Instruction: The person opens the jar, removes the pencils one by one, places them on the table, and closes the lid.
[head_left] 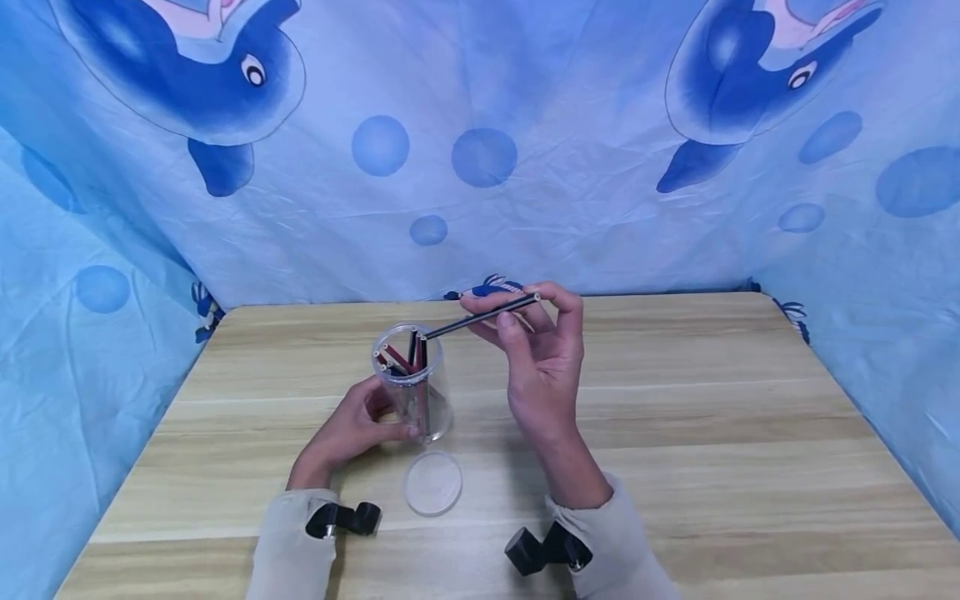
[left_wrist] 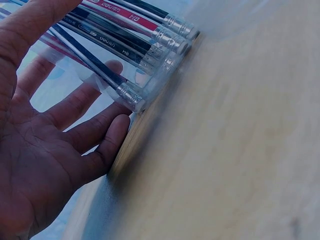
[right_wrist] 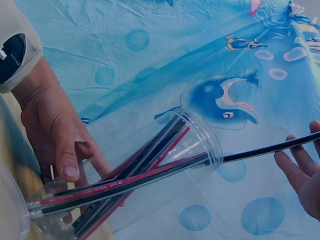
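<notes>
A clear plastic jar (head_left: 441, 407) stands upright on the table, and my left hand (head_left: 352, 429) grips its lower part, thumb at the front. Inside lean several pencils, among them a red pencil (head_left: 397, 358) and dark ones. Their eraser ends rest at the jar's bottom in the left wrist view, where a dark pencil (left_wrist: 90, 62) slants across. My right hand (head_left: 546, 375) pinches another dark pencil (head_left: 483, 317) between thumb and fingers, right of the jar and above it. That pencil slopes down to the left, its lower end at the jar's mouth.
A round clear lid (head_left: 433, 485) lies flat on the wooden table (head_left: 712, 433), just in front of the jar. Blue cloth (head_left: 525, 225) with printed dolphins hangs behind the table and along both sides.
</notes>
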